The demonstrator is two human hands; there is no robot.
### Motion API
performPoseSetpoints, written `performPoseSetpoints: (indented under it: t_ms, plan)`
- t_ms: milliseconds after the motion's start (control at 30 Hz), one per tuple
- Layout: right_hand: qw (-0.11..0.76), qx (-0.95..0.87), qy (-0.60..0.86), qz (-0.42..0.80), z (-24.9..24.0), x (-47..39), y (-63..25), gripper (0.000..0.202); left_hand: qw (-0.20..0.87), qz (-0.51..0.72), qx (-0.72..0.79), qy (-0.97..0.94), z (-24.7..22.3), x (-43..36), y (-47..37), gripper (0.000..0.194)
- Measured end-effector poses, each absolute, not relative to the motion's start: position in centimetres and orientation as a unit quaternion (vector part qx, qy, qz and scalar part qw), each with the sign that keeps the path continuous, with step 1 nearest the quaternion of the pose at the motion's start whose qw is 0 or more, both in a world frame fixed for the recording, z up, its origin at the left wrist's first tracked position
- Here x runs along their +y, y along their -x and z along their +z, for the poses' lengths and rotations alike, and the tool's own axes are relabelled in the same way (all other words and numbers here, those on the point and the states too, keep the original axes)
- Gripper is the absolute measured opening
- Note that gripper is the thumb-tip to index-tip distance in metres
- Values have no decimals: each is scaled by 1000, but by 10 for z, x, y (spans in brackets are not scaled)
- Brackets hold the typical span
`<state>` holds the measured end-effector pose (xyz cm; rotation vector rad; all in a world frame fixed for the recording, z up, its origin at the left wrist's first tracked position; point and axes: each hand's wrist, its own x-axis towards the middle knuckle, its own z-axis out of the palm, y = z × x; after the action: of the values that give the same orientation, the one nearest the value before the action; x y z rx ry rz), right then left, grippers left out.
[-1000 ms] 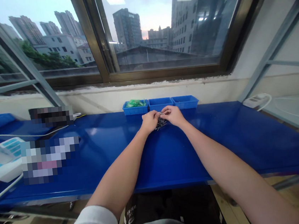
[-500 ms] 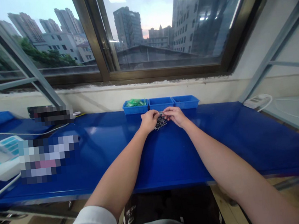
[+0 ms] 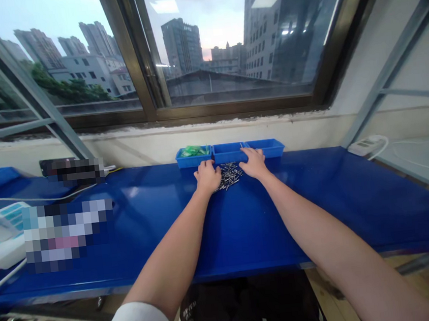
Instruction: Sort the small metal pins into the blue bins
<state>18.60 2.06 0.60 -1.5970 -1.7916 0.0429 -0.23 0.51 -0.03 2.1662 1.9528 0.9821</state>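
A loose pile of small, thin metal pieces, like screws or rivets (image 3: 231,175), lies on the blue tabletop between my hands. My left hand (image 3: 207,176) rests at the pile's left edge, palm down with fingers apart. Just right of the pile, my right hand (image 3: 253,163) reaches with spread fingers to the front of the blue bins. By its fingertips, over the middle bin (image 3: 229,153), shows a small pale sliver, too small to make out. My right hand partly covers the right bin (image 3: 273,147). Green plastic packets (image 3: 194,151) fill the left bin (image 3: 194,161).
Along the back of the blue table (image 3: 148,228), the three bins stand below the window. A white device with a blue-green panel (image 3: 4,223) and blurred items lie at left. Another white device with a cable (image 3: 366,144) sits at right. Grey metal frames rise on both sides.
My hands have moved apart from above the pile, uncovering it. The right hand has spread and shifted toward the bins; the left has opened beside the pile.
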Motion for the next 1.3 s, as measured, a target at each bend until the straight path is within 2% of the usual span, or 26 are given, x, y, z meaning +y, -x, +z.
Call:
performPoseSetpoints:
  t_ms: [133, 300, 600, 800, 900, 1033, 1100, 1300]
  plan:
    - [300, -702, 646, 9, 5, 24, -185, 75, 37, 288, 641, -711, -3, 5, -1, 35]
    - [273, -708, 650, 38, 1, 27, -187, 82, 46, 259, 632, -729, -5, 6, -4, 40]
    - [277, -700, 653, 83, 1, 28, -187, 74, 55, 241, 618, -747, -6, 6, -5, 50]
    - [282, -696, 654, 90, -2, 29, -187, 78, 58, 227, 614, -754, -6, 5, -5, 51]
    - [327, -695, 637, 61, -4, 31, -187, 71, 59, 226, 607, -759, -6, 5, -4, 52]
    - [380, -710, 593, 17, -6, 31, -185, 44, 61, 220, 585, -778, -4, 2, -3, 61]
    - [363, -737, 569, 30, -7, 27, -183, 35, 62, 209, 557, -801, -3, -1, -2, 69]
    - [259, -782, 563, 67, -10, 15, -178, 32, 59, 146, 514, -843, -1, -9, -2, 94]
